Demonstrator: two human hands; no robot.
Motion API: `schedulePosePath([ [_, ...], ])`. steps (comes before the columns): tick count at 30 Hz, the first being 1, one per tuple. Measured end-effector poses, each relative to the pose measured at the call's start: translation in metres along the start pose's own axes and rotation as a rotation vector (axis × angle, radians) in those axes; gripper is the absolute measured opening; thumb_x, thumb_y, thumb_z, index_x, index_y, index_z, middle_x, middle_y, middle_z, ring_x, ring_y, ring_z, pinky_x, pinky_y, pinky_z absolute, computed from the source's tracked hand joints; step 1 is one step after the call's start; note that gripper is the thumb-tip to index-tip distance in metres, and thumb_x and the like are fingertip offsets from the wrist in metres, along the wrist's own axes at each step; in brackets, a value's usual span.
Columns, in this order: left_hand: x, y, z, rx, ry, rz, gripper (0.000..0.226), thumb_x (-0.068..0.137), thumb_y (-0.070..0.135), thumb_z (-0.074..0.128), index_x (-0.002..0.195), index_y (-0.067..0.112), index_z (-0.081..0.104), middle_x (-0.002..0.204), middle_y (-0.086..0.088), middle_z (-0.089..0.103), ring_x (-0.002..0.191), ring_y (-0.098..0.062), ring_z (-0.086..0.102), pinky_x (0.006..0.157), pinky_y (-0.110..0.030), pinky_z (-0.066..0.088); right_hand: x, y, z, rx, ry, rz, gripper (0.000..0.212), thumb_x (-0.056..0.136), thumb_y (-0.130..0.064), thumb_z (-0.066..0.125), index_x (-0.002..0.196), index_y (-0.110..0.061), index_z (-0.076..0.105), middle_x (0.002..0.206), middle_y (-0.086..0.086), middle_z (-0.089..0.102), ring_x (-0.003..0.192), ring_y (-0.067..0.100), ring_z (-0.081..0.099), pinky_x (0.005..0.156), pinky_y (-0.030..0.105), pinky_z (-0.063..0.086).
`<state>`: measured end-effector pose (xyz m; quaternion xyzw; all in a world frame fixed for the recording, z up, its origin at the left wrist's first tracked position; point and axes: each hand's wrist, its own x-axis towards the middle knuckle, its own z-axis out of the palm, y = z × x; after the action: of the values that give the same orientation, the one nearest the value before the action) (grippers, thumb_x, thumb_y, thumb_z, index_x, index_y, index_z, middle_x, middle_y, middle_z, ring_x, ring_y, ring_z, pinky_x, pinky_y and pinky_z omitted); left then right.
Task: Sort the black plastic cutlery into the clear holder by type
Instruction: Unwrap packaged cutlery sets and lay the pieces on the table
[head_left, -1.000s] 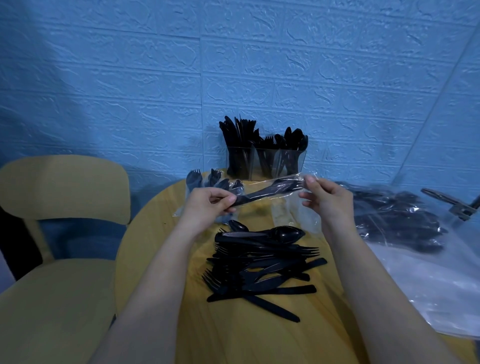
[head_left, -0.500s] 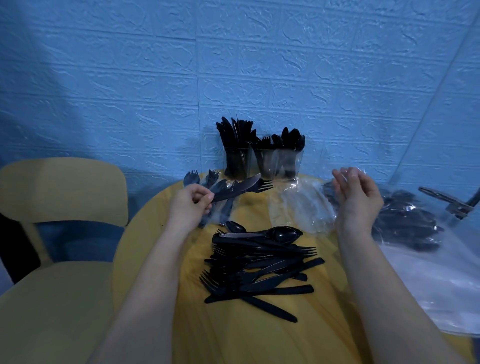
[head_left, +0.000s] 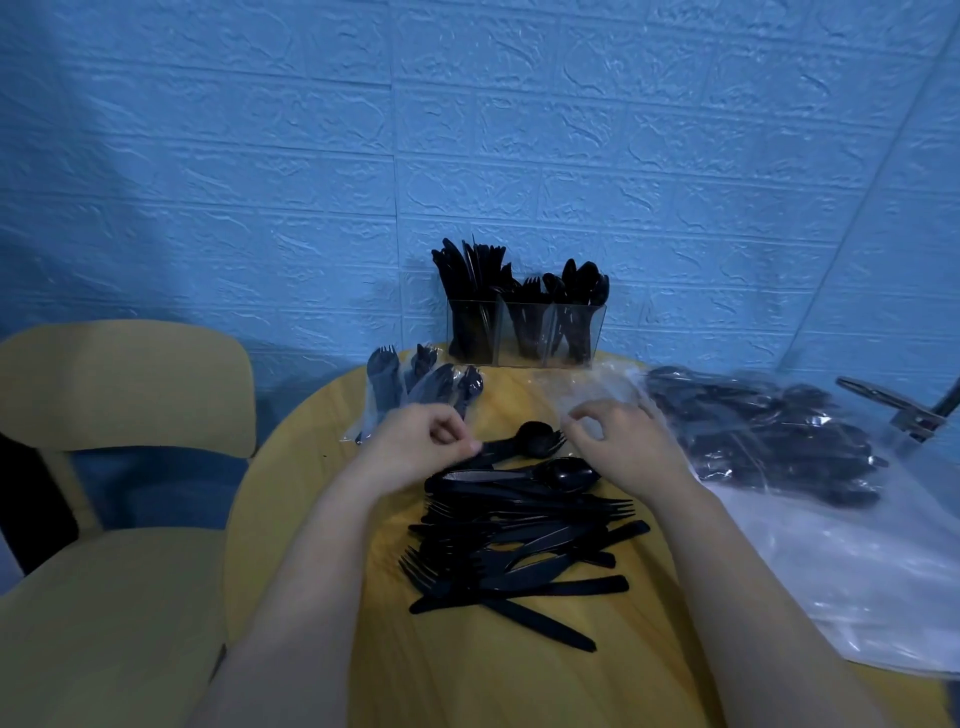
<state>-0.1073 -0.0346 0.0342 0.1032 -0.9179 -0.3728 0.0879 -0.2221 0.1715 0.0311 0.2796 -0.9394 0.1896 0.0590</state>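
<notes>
The clear holder (head_left: 524, 332) stands at the table's far edge, with knives in its left part, forks in the middle and spoons on the right. My left hand (head_left: 421, 441) grips the handles of a black spoon and fork (head_left: 530, 440) low over the table. My right hand (head_left: 623, 447) hovers just right of the fork's tines, thumb and forefinger curled into a ring with nothing seen between them. A pile of loose black cutlery (head_left: 519, 540) lies below both hands.
Several wrapped cutlery packs (head_left: 415, 384) lie left of the holder. An empty clear wrapper (head_left: 587, 384) lies behind my right hand. A large plastic bag of cutlery (head_left: 769, 436) fills the right side, beside a metal clamp (head_left: 893, 410). A yellow chair (head_left: 119, 384) stands left of the round table (head_left: 519, 686).
The cutlery came out of its wrapper, which my right hand dropped on the table. Both hands then moved down and together toward the pile, and my right hand's fingers curled.
</notes>
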Motion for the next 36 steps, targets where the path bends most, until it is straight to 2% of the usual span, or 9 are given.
schedulePosePath([
  [3,-0.003,0.000,-0.005,0.021,-0.059,-0.038,0.032,0.081,0.058,0.057,0.083,0.028,0.069,0.075,0.008,0.064,0.068,-0.006,0.055,0.062,-0.018,0.042,0.003,0.000,0.001,-0.040,0.087,-0.039,0.037,0.096,-0.045,0.039,0.109,-0.023,0.066,0.122,-0.005,0.064,0.113,0.015,0.055,0.113,0.035,0.015],
  [7,0.003,-0.017,-0.019,0.022,0.422,-0.163,0.016,0.088,0.034,0.063,0.094,0.020,0.067,0.089,0.006,0.063,0.085,-0.014,0.056,0.070,-0.026,0.041,0.005,-0.005,0.004,0.023,0.247,-0.109,0.030,0.094,-0.037,0.048,0.096,-0.017,0.071,0.106,-0.004,0.069,0.102,0.016,0.059,0.109,0.037,0.029],
  [8,0.004,-0.023,-0.021,0.058,0.448,-0.213,0.019,0.087,0.031,0.066,0.101,0.017,0.065,0.099,0.001,0.061,0.090,-0.016,0.055,0.075,-0.027,0.041,0.004,-0.007,0.004,0.045,0.275,-0.127,0.029,0.093,-0.035,0.050,0.094,-0.015,0.072,0.101,-0.003,0.070,0.099,0.017,0.060,0.105,0.037,0.033],
  [13,0.008,-0.040,-0.015,0.106,0.282,-0.371,0.042,0.080,0.032,0.074,0.114,0.014,0.056,0.117,-0.009,0.055,0.105,-0.026,0.055,0.085,-0.035,0.044,0.000,-0.014,0.003,0.067,0.319,-0.169,0.026,0.094,-0.028,0.054,0.095,-0.010,0.073,0.097,0.000,0.070,0.094,0.020,0.060,0.091,0.029,0.037],
  [23,0.006,-0.031,-0.015,0.061,0.445,-0.266,0.011,0.087,0.010,0.065,0.084,0.019,0.061,0.088,-0.003,0.065,0.077,-0.014,0.055,0.067,-0.025,0.037,0.000,-0.015,0.005,0.112,0.292,-0.175,0.022,0.092,-0.024,0.056,0.093,-0.010,0.072,0.097,0.001,0.070,0.093,0.022,0.060,0.087,0.034,0.045],
  [27,0.005,-0.022,-0.017,0.051,0.607,-0.203,0.011,0.091,0.008,0.060,0.091,0.015,0.067,0.087,0.003,0.064,0.080,-0.014,0.058,0.068,-0.026,0.040,-0.002,-0.020,0.003,0.178,0.284,-0.172,0.021,0.093,-0.023,0.056,0.097,-0.010,0.072,0.101,-0.001,0.069,0.097,0.018,0.060,0.081,0.022,0.040],
  [32,0.008,-0.014,-0.014,-0.102,0.702,-0.037,0.014,0.088,0.003,0.061,0.091,0.012,0.070,0.094,-0.001,0.067,0.084,-0.010,0.059,0.072,-0.012,0.041,-0.004,-0.037,0.001,0.436,0.115,-0.099,0.024,0.096,-0.027,0.054,0.107,-0.014,0.070,0.098,-0.004,0.066,0.090,0.009,0.059,0.071,0.012,0.041],
  [34,0.008,-0.004,-0.009,-0.199,0.681,0.075,0.016,0.086,0.001,0.063,0.085,0.016,0.069,0.091,0.002,0.066,0.084,-0.009,0.059,0.071,-0.002,0.040,-0.003,-0.043,0.003,0.600,0.005,-0.044,0.026,0.096,-0.033,0.052,0.111,-0.018,0.067,0.099,-0.003,0.069,0.089,0.011,0.065,0.079,0.023,0.052],
  [36,0.009,0.006,-0.002,-0.252,0.635,0.180,0.024,0.085,0.002,0.065,0.080,0.026,0.065,0.086,0.011,0.063,0.084,-0.010,0.060,0.076,-0.008,0.044,-0.002,-0.049,0.005,0.837,-0.104,0.011,0.028,0.097,-0.034,0.048,0.111,-0.015,0.063,0.105,0.006,0.069,0.085,0.013,0.068,0.078,0.030,0.057],
])
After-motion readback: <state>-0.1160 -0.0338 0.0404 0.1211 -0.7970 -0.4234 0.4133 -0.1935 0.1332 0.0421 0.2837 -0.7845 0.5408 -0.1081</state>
